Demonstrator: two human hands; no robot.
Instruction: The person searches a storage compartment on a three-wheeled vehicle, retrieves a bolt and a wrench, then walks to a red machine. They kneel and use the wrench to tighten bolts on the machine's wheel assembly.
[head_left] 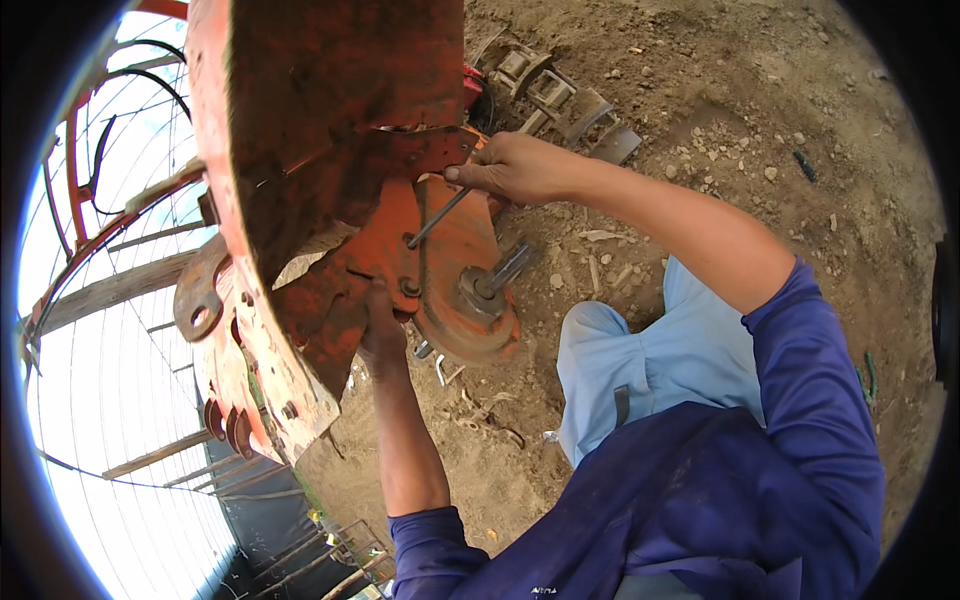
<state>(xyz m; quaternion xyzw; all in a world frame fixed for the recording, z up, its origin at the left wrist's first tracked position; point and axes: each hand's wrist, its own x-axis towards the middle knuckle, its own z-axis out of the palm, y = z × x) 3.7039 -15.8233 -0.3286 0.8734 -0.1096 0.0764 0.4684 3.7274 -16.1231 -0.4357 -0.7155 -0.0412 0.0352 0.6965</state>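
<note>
A large orange, worn metal machine housing point(350, 70) hangs over the left and upper middle. On it sits an orange bracket plate point(385, 225) with bolt holes, beside a rounded orange casing point(455, 255) that carries a stub shaft point(508, 270). My right hand point(515, 168) is closed round the upper end of a thin metal rod point(440, 218), thumb along it; the rod slants down to a hole in the bracket. Lower down, my left hand point(382, 330) grips the bracket's lower edge near a bolt point(410, 287). Some of its fingers are hidden behind the metal.
Bare soil point(720, 130) with stones spreads to the right. Metal machine parts point(560, 95) lie beyond my right hand. Below the casing, a rusty chain-like piece point(490, 420) rests on the ground. A thick lug with a hole point(203, 300) juts from the housing's left side.
</note>
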